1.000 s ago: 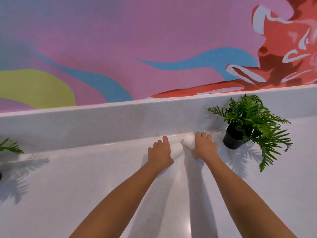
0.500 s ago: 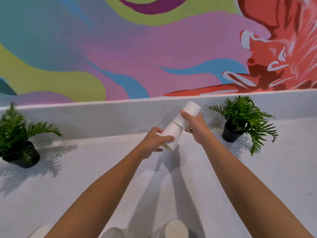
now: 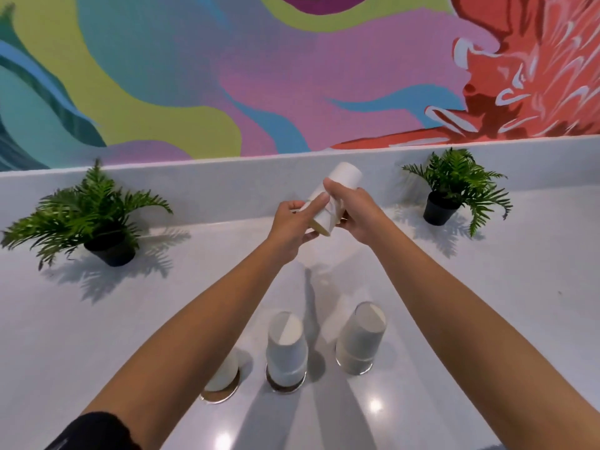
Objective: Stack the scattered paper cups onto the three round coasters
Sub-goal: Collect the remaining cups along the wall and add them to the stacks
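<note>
cup stacks [image 3: 287, 349] on coasters [image 3: 219, 393]; plants [image 3: 97, 219] behind.

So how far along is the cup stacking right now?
Done: upside-down cups stand on all three coasters, left, middle and right. In hand: the left hand and right hand hold nested cups above the counter. Left: setting these on a coaster stack; no loose cups show.

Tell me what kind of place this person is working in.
Probably a cafe or decorated lounge, though that is a guess. A bright painted mural wall rises behind a smooth white stone-look counter, two small potted green ferns stand on it, and white paper cups sit upside down on round coasters.
</note>
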Tool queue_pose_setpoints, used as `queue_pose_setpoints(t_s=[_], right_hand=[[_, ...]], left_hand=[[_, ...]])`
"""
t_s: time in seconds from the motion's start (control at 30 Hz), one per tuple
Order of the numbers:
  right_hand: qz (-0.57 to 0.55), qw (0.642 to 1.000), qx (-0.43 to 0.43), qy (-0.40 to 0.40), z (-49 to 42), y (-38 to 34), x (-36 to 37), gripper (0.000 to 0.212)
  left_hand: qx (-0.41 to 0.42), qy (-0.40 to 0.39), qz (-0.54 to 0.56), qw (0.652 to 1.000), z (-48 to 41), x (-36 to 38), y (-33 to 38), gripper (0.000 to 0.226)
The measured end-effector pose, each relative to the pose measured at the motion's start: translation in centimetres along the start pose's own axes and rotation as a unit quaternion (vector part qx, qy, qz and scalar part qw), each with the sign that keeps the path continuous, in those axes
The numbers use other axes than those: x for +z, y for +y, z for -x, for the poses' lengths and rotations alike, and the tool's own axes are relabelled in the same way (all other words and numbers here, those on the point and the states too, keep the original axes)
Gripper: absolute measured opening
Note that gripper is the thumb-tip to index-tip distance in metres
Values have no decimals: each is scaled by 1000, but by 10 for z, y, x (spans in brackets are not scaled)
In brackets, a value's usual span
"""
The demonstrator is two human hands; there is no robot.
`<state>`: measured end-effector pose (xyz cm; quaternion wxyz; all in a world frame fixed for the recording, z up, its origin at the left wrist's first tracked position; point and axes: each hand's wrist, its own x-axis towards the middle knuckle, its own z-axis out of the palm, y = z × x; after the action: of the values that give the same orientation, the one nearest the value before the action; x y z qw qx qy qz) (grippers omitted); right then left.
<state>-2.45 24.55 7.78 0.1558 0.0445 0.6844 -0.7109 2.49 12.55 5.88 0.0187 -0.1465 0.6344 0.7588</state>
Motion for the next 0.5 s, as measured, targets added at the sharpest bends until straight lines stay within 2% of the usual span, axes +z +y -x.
queue_pose_setpoints(t_s=[0.1, 0.33, 0.5], right_hand=[[6, 1000, 13, -19, 30, 12, 17, 60], [-9, 999, 19, -36, 79, 34, 27, 53], [18, 999, -8, -31, 102, 34, 10, 26]], left_hand=[[3, -15, 4, 1000, 21, -13, -1, 71], [15, -105, -88, 990, 64, -34, -7, 60], [28, -209, -120, 970, 86, -28, -7, 56]])
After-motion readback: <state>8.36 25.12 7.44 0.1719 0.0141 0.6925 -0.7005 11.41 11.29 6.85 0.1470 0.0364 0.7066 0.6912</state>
